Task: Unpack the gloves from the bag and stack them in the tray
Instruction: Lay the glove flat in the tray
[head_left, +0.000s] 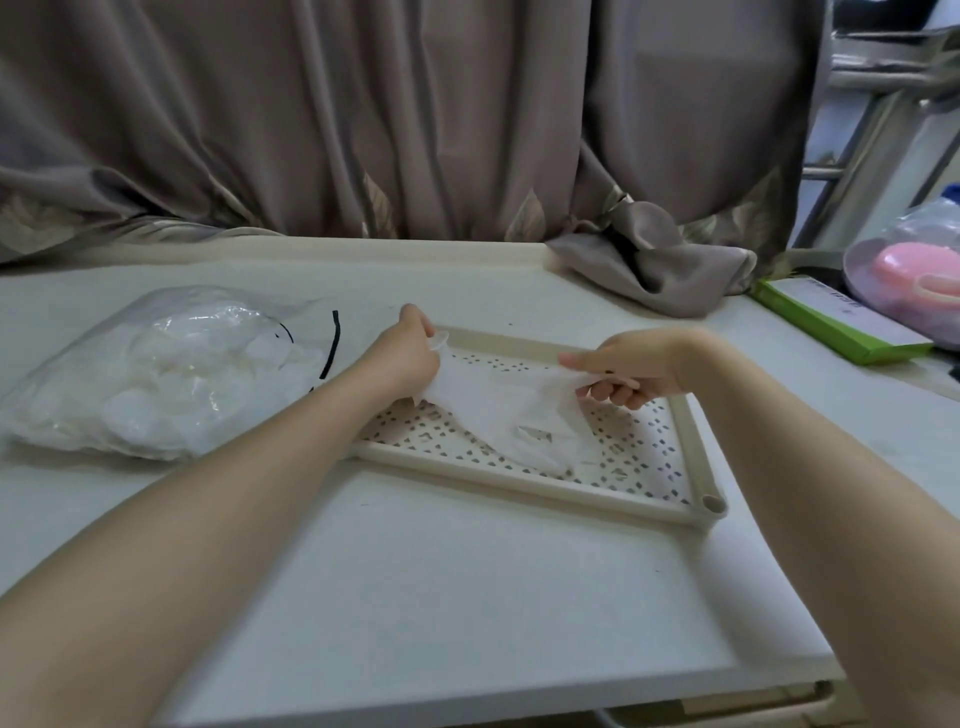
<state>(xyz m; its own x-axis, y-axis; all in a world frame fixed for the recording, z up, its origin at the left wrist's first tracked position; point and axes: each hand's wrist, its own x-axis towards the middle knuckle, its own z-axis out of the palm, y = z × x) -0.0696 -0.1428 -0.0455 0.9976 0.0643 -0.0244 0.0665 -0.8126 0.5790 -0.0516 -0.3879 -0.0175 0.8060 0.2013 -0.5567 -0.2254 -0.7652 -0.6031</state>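
A thin white glove (511, 410) is stretched over the cream perforated tray (524, 480), its fingers drooping onto the tray floor. My left hand (408, 353) grips the glove's left edge at the tray's far left corner. My right hand (631, 366) pinches the glove's right edge above the tray's far side. A clear plastic bag (156, 371), full of white gloves, lies on the table to the left of the tray, its mouth toward my left hand.
The pale table (441, 587) has a raised rim at the back. Brown curtains (415, 119) hang behind, with a fold (670, 270) spilling onto the table. A green box (836, 325) and a bagged pink item (914, 275) sit at the right.
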